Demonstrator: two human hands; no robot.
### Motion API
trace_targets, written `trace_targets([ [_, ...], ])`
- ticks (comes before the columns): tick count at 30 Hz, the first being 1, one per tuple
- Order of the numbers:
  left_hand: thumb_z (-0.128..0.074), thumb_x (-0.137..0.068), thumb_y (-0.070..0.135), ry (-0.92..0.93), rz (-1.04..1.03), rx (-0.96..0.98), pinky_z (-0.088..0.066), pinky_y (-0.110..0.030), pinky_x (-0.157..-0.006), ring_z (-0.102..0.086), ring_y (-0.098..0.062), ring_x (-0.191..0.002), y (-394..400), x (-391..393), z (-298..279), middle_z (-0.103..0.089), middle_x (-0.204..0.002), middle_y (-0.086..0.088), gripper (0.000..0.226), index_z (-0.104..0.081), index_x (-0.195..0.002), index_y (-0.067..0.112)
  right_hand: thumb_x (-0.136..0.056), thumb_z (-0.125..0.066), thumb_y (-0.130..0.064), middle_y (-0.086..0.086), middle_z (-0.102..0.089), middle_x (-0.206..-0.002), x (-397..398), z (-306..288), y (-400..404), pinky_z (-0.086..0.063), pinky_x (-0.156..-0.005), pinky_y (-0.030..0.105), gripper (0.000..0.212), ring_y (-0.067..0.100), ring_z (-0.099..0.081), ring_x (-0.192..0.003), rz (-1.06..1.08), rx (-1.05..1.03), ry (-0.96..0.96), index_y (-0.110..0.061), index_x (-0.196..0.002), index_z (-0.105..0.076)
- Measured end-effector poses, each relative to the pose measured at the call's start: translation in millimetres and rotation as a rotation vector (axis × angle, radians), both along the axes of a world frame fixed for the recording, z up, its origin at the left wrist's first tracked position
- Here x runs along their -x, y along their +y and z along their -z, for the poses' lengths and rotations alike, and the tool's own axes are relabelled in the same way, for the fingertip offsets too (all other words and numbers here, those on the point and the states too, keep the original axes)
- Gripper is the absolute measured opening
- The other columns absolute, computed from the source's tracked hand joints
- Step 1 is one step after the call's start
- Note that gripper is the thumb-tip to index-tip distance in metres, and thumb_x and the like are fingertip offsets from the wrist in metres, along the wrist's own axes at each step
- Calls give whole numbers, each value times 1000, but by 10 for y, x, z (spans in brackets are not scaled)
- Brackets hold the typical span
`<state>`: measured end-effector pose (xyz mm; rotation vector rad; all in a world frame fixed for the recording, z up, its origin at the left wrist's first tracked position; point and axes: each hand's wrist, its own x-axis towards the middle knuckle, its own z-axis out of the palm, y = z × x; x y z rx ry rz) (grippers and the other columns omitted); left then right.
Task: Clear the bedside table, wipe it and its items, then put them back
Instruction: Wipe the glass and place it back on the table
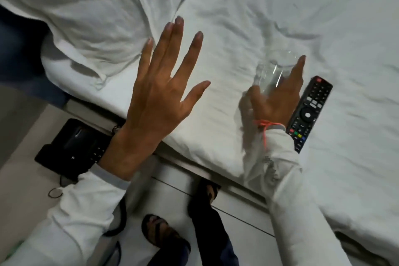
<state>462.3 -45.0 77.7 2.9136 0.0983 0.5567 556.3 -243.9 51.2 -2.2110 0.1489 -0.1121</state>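
A clear drinking glass (272, 69) lies tilted on the white bed sheet (248, 17), and my right hand (278, 97) is wrapped around its lower part. A black TV remote (308, 112) rests on the sheet just right of that hand, partly under my sleeve. My left hand (159, 97) hovers flat above the bed's edge with its fingers spread and nothing in it. Under my left wrist a black desk phone (73, 147) sits on the light bedside table (23, 179).
A white pillow (86, 17) lies at the upper left of the bed. A small ring (55, 192) and a dark cord (121, 218) lie near the phone. My sandalled feet (159, 231) stand on the pale tiled floor beside the bed.
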Motion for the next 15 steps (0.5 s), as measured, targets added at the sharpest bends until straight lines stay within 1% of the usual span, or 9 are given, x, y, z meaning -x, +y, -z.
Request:
trace_targets([
  [1,-41,-107,53,-4,-18,14,-25,-54,-128,-21,-33,-159,40,71,33,-24,-169,-22,68,-28,-161,14,-75,-73,1,19,-34,-158,38,15,24,-42,-114,37,104,31,-46,-140,7,-160,11,-9,-159,-11],
  [3,-43,-106,53,-5,-90,25,-25,-55,-127,-23,-32,-158,179,283,105,-25,-168,-22,68,-29,-161,14,-72,-75,10,18,-44,-151,220,23,236,-57,-96,33,105,29,-62,-125,-24,-432,56,-10,-158,-17],
  [5,-44,-105,53,10,-138,48,-24,-55,-127,-22,-32,-159,315,504,154,-24,-169,-21,69,-29,-161,14,-68,-75,13,15,-52,-142,430,1,484,-59,-82,26,104,22,-70,-111,-119,-577,106,-11,-156,-23],
  [6,-45,-105,53,24,-186,65,-23,-55,-128,-21,-32,-159,455,706,177,-24,-169,-21,70,-29,-161,15,-67,-74,13,15,-54,-141,578,2,700,-59,-81,26,102,20,-71,-109,-202,-643,148,-11,-155,-27],
  [8,-45,-104,52,31,-322,82,-23,-56,-128,-21,-32,-159,713,1151,215,-24,-169,-21,70,-28,-161,15,-66,-72,11,18,-54,-143,901,-5,1127,-61,-84,32,96,22,-70,-112,-365,-807,279,-8,-152,-34],
  [10,-43,-105,51,31,-443,86,-22,-56,-128,-21,-32,-159,924,1625,259,-23,-169,-20,68,-27,-161,15,-69,-65,10,19,-56,-142,1246,-20,1514,-59,-92,41,86,35,-64,-121,-484,-961,476,-6,-149,-39],
  [12,-40,-107,51,26,-567,89,-23,-53,-128,-22,-32,-159,1074,2148,306,-24,-169,-19,66,-27,-161,15,-72,-57,9,23,-53,-143,1660,-11,1843,-58,-91,42,76,48,-57,-125,-580,-1089,688,0,-146,-42],
  [13,-41,-107,50,22,-649,78,-24,-53,-128,-23,-32,-159,1132,2480,333,-24,-169,-19,66,-28,-161,14,-71,-57,7,24,-51,-144,1917,4,1998,-59,-89,40,74,46,-58,-120,-637,-1124,803,1,-144,-44],
  [15,-43,-107,49,40,-751,73,-27,-54,-126,-24,-32,-158,1157,2954,425,-25,-169,-19,66,-29,-160,14,-67,-62,-1,21,-54,-138,2247,39,2145,-61,-83,35,80,34,-64,-107,-736,-1131,993,-1,-145,-44],
])
